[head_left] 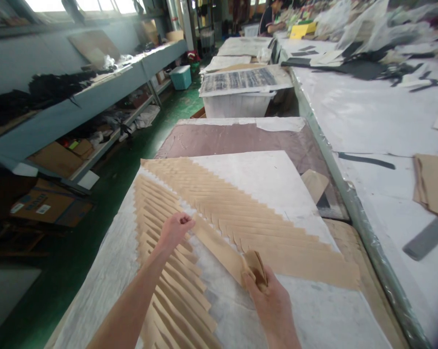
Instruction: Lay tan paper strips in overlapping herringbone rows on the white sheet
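Observation:
My left hand (175, 229) is closed in a pinch at the far end of a tan fabric strip (219, 245). That strip runs diagonally down to my right hand (273, 295), whose fingers are wrapped round a bent bundle of tan strips (255, 267). Under my left forearm lies a row of overlapping tan strips (171, 271), their edges slightly raised. On the right, a second row of tan strips (269, 228) lies flat in a stepped fan. Both rows rest on a white sheet (262, 169). The exact grip of my left fingertips is too small to make out.
A long white-topped table (364, 121) runs along the right, with a grey strip (428, 237) and folded tan fabric (435, 184) on it. Ahead stands a white bin (236, 104) with a covered top. A shelf bench (105, 82) lines the left. A person (267, 22) is in the background.

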A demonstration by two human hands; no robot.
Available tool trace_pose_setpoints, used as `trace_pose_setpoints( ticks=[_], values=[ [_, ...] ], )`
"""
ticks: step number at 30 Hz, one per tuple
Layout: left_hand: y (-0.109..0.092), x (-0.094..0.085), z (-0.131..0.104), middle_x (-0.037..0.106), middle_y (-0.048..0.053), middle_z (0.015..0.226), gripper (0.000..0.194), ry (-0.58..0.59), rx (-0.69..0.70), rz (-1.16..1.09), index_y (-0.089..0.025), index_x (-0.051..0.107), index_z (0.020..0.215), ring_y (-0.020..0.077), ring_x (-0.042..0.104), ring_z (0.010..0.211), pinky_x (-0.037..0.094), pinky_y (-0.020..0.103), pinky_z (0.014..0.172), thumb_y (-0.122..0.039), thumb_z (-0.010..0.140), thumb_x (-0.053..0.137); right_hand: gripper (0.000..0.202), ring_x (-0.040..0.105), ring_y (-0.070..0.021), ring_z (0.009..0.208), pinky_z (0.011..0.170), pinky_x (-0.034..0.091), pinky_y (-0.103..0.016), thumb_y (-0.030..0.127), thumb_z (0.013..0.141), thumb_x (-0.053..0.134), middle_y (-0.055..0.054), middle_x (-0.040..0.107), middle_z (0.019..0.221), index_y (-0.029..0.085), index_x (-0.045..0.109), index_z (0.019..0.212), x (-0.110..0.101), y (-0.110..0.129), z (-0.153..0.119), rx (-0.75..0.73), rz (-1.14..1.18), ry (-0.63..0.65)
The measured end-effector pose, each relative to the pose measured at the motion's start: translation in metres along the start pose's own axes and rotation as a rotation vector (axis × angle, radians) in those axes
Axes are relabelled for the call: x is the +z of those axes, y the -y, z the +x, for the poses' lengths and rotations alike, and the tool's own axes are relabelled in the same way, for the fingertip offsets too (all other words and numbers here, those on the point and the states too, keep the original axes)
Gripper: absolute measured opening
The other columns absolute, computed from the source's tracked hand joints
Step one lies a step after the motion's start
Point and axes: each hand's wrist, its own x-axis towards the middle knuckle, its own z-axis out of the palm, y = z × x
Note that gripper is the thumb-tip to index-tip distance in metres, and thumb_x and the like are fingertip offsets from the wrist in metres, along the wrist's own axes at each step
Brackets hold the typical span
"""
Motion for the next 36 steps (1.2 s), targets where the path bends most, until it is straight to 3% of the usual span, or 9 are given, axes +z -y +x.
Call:
trace_pose_setpoints(
  ticks=[16,28,36],
  values=[
    [0.002,0.001,0.0,0.053,-0.005,0.057,0.018,0.002,-0.067,0.048,-0.02,0.063,0.065,0.0117,0.049,0.057,0.03,0.023,0.054,-0.037,0.068,0.061,0.028,0.063,-0.0225,0.074,0.063,0.041,-0.028,0.049,0.079,0.047,-0.002,0.069,0.078,0.025,0.056,0.089,0.001,0.006,0.002,0.018,-0.099,-0.027],
    [0.011,-0.006,0.013,0.048,-0.006,0.05,0.027,0.149,-0.164,-0.092,-0.017,0.063,0.068,0.0079,0.038,0.045,0.027,0.021,0.044,-0.043,0.061,0.068,0.021,0.061,-0.0198,0.07,0.062,0.037,-0.026,0.044,0.08,0.052,0.001,0.066,0.072,0.025,0.057,0.085,0.0,0.013,-0.007,0.056,-0.081,-0.076],
    [0.014,-0.002,0.005,0.048,-0.006,0.054,0.028,0.078,-0.093,-0.034,-0.019,0.063,0.068,0.009,0.043,0.051,0.029,0.022,0.048,-0.047,0.064,0.067,0.017,0.058,-0.0186,0.067,0.059,0.033,-0.025,0.041,0.08,0.053,0.001,0.065,0.071,0.025,0.056,0.082,0.006,0.01,-0.008,0.02,-0.103,-0.142]
  ],
)
